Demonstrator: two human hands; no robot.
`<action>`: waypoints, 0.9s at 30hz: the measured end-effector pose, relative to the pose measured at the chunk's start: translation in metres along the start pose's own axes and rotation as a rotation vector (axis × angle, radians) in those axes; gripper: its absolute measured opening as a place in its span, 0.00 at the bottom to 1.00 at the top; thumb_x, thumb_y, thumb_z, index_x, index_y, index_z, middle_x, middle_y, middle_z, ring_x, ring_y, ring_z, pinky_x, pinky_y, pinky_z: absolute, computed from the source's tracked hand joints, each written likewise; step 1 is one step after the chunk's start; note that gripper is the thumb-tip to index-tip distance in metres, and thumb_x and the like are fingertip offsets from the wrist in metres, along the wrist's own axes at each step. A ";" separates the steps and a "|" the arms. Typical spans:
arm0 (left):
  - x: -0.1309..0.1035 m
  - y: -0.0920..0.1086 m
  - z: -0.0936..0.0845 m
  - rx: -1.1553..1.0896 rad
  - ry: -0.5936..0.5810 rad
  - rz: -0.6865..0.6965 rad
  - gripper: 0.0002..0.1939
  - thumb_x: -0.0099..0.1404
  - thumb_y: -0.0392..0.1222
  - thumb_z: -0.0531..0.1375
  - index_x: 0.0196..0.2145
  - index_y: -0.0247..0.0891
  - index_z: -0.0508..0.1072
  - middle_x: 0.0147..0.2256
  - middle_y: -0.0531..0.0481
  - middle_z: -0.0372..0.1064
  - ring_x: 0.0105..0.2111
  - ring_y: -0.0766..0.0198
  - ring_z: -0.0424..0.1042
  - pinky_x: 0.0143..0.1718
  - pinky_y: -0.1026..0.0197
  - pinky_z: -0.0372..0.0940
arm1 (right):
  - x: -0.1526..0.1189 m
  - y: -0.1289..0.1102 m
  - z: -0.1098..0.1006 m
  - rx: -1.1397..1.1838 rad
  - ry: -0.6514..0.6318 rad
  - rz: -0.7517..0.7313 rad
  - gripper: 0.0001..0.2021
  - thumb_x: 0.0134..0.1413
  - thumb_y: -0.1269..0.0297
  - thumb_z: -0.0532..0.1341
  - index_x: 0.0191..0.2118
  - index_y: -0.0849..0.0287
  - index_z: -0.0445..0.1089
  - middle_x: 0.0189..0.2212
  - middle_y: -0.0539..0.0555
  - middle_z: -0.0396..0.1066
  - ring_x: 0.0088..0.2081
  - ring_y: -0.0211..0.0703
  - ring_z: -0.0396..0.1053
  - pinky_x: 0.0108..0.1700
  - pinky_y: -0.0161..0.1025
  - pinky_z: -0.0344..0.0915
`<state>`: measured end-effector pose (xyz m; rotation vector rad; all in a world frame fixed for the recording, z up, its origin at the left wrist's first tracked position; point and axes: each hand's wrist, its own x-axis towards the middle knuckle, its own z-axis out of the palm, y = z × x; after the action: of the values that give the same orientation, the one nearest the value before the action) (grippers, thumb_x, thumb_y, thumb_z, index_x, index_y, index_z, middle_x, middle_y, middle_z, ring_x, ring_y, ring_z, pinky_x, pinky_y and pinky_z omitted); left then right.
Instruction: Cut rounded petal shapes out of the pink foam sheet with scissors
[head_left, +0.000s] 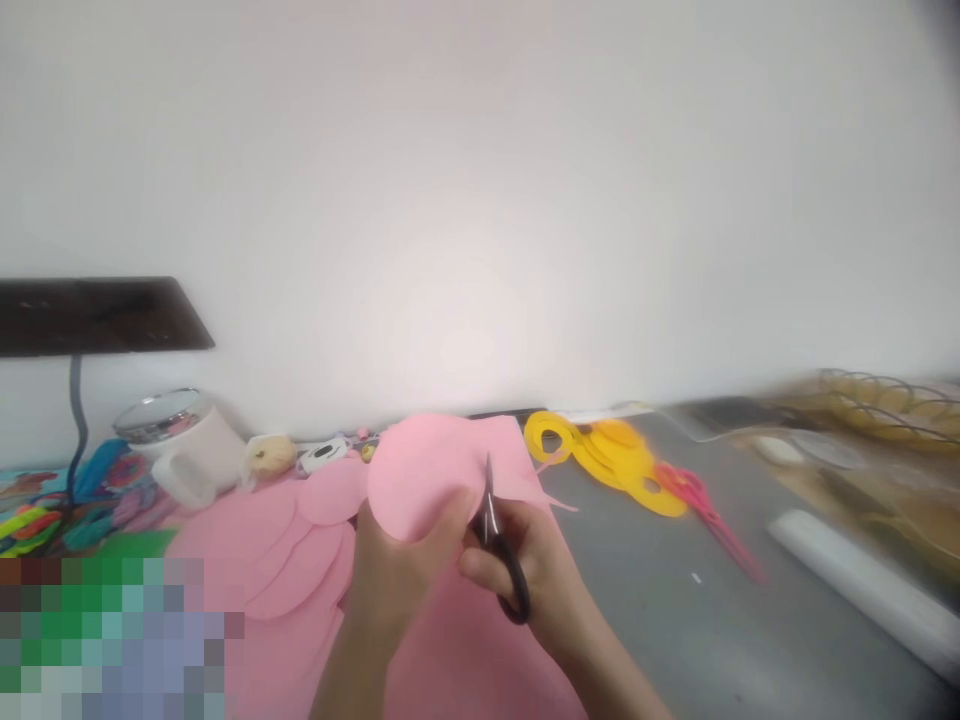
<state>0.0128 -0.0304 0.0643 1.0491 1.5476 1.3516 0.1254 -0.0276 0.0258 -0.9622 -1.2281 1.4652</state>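
My left hand (409, 565) grips the lower edge of a pink paper circle (424, 465), its thumb lying over the front. In my right hand (529, 555) is a pair of scissors (511, 580) with black handles, blades pointing up at the circle's right side. Past the blades, a ragged pink offcut trails to the right, joined to the sheet as far as I can see. Several cut pink paper circles (259, 535) lie overlapping to the left, and a larger pink sheet (472, 650) spreads beneath my hands.
Yellow paper rings (611, 455) and pink-handled scissors (709, 515) lie right on the grey table (645, 610). A white roll (862, 580) is at far right. At left stand a white mug (195, 450) and coloured yarn bundles (97, 500). The wall (480, 200) rises close behind.
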 end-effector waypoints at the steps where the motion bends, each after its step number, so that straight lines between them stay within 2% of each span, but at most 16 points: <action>1: 0.000 0.000 0.000 0.010 -0.015 -0.005 0.11 0.48 0.48 0.65 0.21 0.38 0.74 0.23 0.47 0.74 0.31 0.52 0.76 0.30 0.56 0.70 | 0.000 0.000 0.000 -0.006 0.001 -0.008 0.15 0.37 0.65 0.66 0.19 0.56 0.55 0.17 0.43 0.50 0.21 0.33 0.45 0.23 0.33 0.47; 3: 0.001 -0.002 0.000 0.012 -0.011 0.002 0.10 0.48 0.48 0.65 0.20 0.38 0.74 0.23 0.46 0.75 0.32 0.50 0.76 0.31 0.55 0.70 | 0.000 0.000 0.000 -0.010 -0.002 -0.010 0.16 0.37 0.64 0.66 0.19 0.56 0.54 0.17 0.42 0.49 0.21 0.33 0.45 0.23 0.33 0.46; 5: 0.004 -0.007 0.001 -0.016 0.038 0.035 0.11 0.46 0.47 0.66 0.25 0.38 0.75 0.28 0.45 0.76 0.37 0.49 0.76 0.34 0.55 0.71 | 0.000 0.000 0.000 -0.004 0.000 0.003 0.17 0.37 0.62 0.68 0.20 0.56 0.55 0.17 0.42 0.49 0.21 0.33 0.45 0.23 0.33 0.47; 8: 0.009 -0.016 0.004 -0.074 0.108 0.088 0.19 0.43 0.47 0.69 0.34 0.38 0.76 0.35 0.44 0.77 0.41 0.47 0.75 0.38 0.53 0.71 | 0.000 -0.001 0.000 0.022 -0.001 0.010 0.19 0.35 0.60 0.71 0.20 0.57 0.57 0.17 0.42 0.50 0.21 0.33 0.45 0.23 0.33 0.47; 11: 0.013 -0.023 0.004 -0.067 0.133 0.089 0.25 0.42 0.48 0.69 0.39 0.38 0.75 0.36 0.43 0.77 0.42 0.45 0.75 0.39 0.52 0.70 | -0.001 -0.001 0.000 0.042 -0.005 0.004 0.18 0.35 0.61 0.71 0.21 0.57 0.59 0.17 0.42 0.51 0.21 0.33 0.46 0.23 0.33 0.47; 20: 0.011 -0.020 0.002 -0.050 0.116 0.078 0.20 0.43 0.48 0.68 0.34 0.37 0.76 0.33 0.43 0.76 0.40 0.46 0.75 0.38 0.52 0.71 | -0.001 0.002 -0.001 0.004 0.016 0.040 0.07 0.37 0.67 0.64 0.22 0.57 0.63 0.17 0.43 0.55 0.21 0.34 0.52 0.25 0.33 0.53; 27: 0.004 -0.006 0.002 -0.066 0.024 0.115 0.13 0.48 0.48 0.65 0.28 0.36 0.76 0.26 0.48 0.75 0.29 0.56 0.75 0.28 0.60 0.69 | -0.001 0.000 0.001 -0.002 0.033 0.053 0.07 0.36 0.67 0.64 0.23 0.57 0.63 0.17 0.45 0.61 0.21 0.36 0.58 0.24 0.34 0.57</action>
<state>0.0125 -0.0264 0.0581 1.0987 1.4690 1.4879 0.1243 -0.0293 0.0261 -1.0232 -1.1883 1.4846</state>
